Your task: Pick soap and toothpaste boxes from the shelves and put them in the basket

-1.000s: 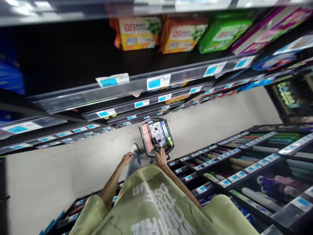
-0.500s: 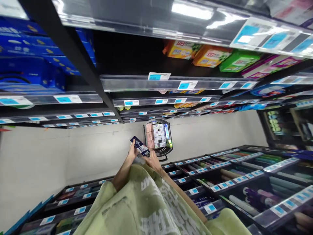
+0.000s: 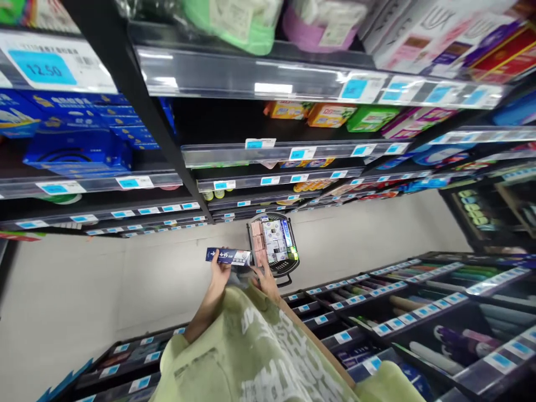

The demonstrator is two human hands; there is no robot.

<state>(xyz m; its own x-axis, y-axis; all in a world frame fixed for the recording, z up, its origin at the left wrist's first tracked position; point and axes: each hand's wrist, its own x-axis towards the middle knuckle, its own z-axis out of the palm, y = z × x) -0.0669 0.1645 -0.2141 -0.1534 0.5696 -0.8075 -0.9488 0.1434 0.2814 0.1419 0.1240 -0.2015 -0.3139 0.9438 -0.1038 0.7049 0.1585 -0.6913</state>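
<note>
We see black shelves (image 3: 268, 152) with blue price tags rising behind the basket (image 3: 281, 263), which sits on the pale floor packed with boxed goods. Just left of the basket, our left hand (image 3: 219, 272) wraps its fingers around a long dark blue box (image 3: 228, 256), held level. Our right hand (image 3: 264, 277) meets the box's end nearest the basket; we cannot tell whether it grips.

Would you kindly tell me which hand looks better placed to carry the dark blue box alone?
Probably the left hand: it grips the box near its middle, while the right hand merely touches one end.
</note>
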